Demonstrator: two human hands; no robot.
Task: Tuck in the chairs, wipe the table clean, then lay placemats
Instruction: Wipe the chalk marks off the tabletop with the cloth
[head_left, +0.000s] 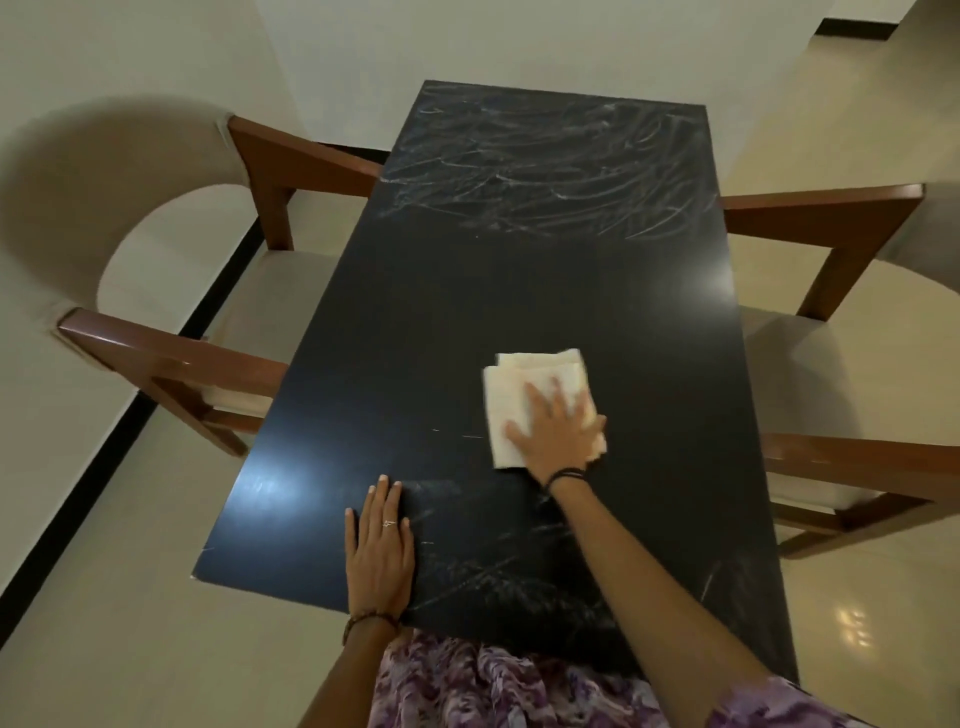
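Note:
A long black table (415, 322) runs away from me, with whitish smear marks at its far end and near its front edge. A folded cream cloth (524, 384) lies on the table right of centre. My right hand (558, 428) presses flat on the cloth's near half, fingers spread. My left hand (380, 551) rests flat on the bare tabletop near the front edge, holding nothing. A wooden chair with a beige seat (171, 291) stands at the left side, its arms under the table edge. Another such chair (852, 322) stands at the right side.
A pale wall with a black skirting strip (130, 410) runs along the left, close behind the left chair. Glossy cream floor tiles (857, 613) spread to the right and front. My patterned purple clothing (498, 686) touches the table's near edge.

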